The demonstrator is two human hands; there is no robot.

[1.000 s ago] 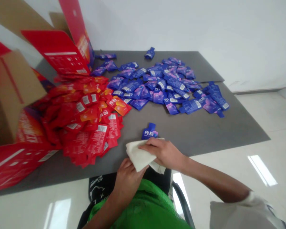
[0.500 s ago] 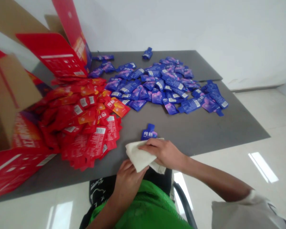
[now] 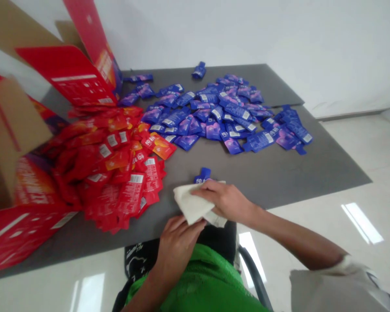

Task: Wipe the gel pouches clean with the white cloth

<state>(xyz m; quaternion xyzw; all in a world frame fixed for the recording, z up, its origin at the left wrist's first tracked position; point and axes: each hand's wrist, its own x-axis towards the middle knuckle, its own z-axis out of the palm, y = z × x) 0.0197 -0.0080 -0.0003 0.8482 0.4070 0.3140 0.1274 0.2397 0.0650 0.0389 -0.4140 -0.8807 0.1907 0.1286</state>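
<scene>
A folded white cloth (image 3: 190,203) lies on the near edge of the grey table (image 3: 279,177). My right hand (image 3: 225,200) presses flat on top of it, fingers stretched toward the left. Under the cloth's far edge a single blue sachet (image 3: 203,175) pokes out. My left hand (image 3: 177,240) sits just below the cloth at the table's edge, fingers curled against the cloth's underside.
A heap of red sachets (image 3: 113,160) spreads over the left of the table beside an open red cardboard box (image 3: 26,130). A spread of blue sachets (image 3: 221,115) covers the far middle and right. Bare grey table lies right of my hands.
My right hand has slid the cloth a little farther up over the lone blue sachet, so less of the sachet shows. The left hand has barely moved.
</scene>
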